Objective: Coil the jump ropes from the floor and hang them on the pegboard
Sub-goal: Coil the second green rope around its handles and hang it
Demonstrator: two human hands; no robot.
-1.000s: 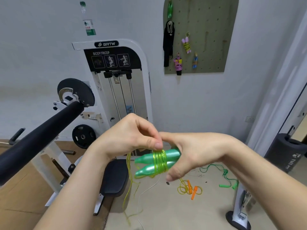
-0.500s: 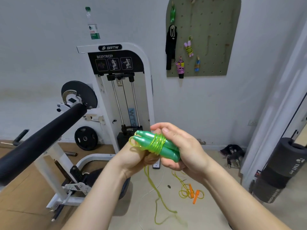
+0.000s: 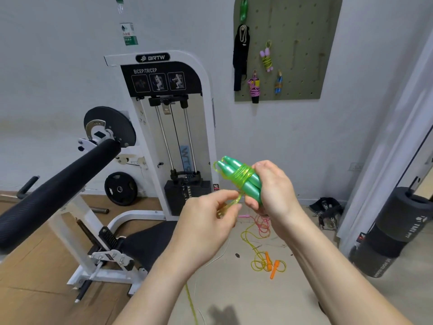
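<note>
My right hand (image 3: 273, 186) grips the two green handles of a green jump rope (image 3: 236, 174), held side by side and pointing up-left, with several turns of green cord wound round their middle. My left hand (image 3: 208, 221) pinches the loose cord just below the handles; the rest of the cord trails down to the floor. A yellow rope with orange handles (image 3: 269, 265) and a pink rope (image 3: 262, 225) lie on the floor beyond my hands. The olive pegboard (image 3: 302, 66) on the wall carries several coiled ropes.
A white bicep/tricep machine (image 3: 164, 118) with a weight stack stands at left centre, its black padded arm (image 3: 56, 191) reaching toward me. A black foam roller (image 3: 396, 231) stands at the right by a doorframe. Black straps (image 3: 325, 209) lie by the wall.
My view rose toward the wall. The left hand moved from under the handles to pinching the cord below them, and the handles now tilt up-left in my right hand.
</note>
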